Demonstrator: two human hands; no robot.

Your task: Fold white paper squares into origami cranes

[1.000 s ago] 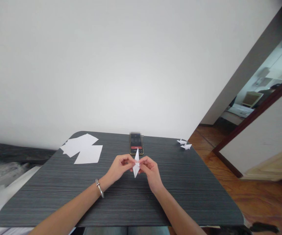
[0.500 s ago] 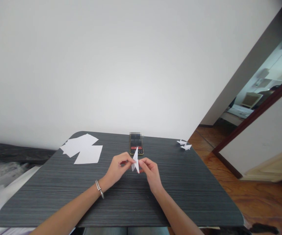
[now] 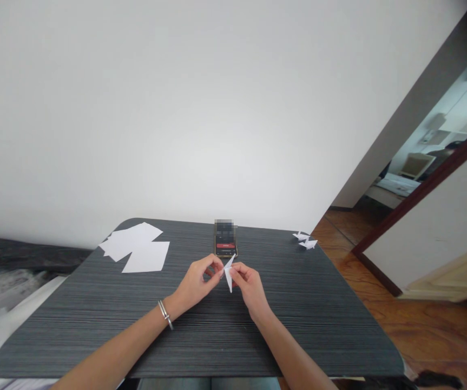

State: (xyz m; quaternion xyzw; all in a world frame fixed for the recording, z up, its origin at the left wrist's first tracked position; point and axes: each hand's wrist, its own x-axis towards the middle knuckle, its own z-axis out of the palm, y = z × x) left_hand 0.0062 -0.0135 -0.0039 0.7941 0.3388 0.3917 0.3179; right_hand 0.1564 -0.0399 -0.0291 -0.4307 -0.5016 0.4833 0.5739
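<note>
Both of my hands pinch a small folded white paper figure (image 3: 229,272) just above the middle of the dark striped table (image 3: 95,319). My left hand (image 3: 198,281), with a metal bracelet at the wrist, grips the figure's left side with fingertips closed. My right hand (image 3: 248,284) pinches its right side. The paper is narrow and pointed, its upper tip leaning right and its lower tip pointing down.
A phone (image 3: 225,242) lies beyond my hands at the table's far edge. Several loose white paper sheets (image 3: 138,250) lie at the far left. Two finished folded paper figures (image 3: 305,240) sit at the far right corner. A wooden floor and open doorway are to the right.
The folded paper has been turned and lowered between my fingers: its upper tip, formerly standing upright, now leans right. Both hands stayed in nearly the same spot.
</note>
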